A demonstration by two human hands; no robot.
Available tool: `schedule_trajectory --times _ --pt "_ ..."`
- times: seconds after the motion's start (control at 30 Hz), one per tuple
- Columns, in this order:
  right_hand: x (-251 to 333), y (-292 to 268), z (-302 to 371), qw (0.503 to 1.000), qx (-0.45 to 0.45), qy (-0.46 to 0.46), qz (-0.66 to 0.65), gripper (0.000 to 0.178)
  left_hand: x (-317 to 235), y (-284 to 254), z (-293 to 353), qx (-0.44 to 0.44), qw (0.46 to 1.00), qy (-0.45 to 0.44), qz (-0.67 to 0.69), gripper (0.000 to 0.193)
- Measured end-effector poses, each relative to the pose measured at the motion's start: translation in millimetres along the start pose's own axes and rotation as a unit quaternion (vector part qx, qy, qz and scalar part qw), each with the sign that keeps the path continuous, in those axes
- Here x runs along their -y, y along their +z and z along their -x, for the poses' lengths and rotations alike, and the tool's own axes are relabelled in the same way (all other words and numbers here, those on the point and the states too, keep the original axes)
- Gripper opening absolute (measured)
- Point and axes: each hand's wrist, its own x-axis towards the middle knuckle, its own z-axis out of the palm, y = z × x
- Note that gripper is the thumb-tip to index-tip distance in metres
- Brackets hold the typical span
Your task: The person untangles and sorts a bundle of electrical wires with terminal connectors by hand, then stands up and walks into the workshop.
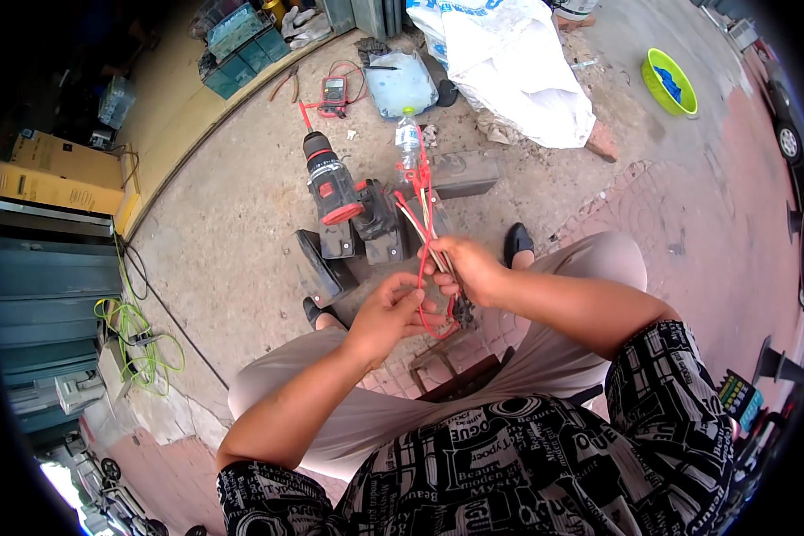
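Note:
A bundle of red and pale wires [429,213] stands up out of my right hand [473,270], whose fingers are closed around its lower part. My left hand [389,313] is beside it, thumb and fingertips pinching a red wire [422,284] that loops down below the bundle. Dark ends [462,313] show under my right hand; I cannot make out what they are. Just beyond my hands, a black and red cordless drill [330,183] stands among several black blocks [386,237].
A clear water bottle [407,143], a multimeter [333,96], pliers [286,85] and a pale blue jug [402,85] lie farther off. White sacking [518,76] and a green basin [669,82] are at the far right. Yellow-green cable [138,348] lies coiled at left.

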Motion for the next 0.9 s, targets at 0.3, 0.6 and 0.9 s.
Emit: schedule_trajectory --times 0.3,0.6,0.9 --pt "3 2 11 0.997 -0.011 -0.01 0.08 0.024 8 -5 -11 0.009 0.998 0.004 -0.058 0.019" --pt "7 4 11 0.99 -0.029 -0.077 0.117 0.028 -5 -11 -21 -0.038 0.985 0.087 -0.141 0.028" --pt "3 6 11 0.976 0.001 -0.06 0.208 0.026 -16 -14 -18 -0.112 0.976 0.132 -0.134 0.031"
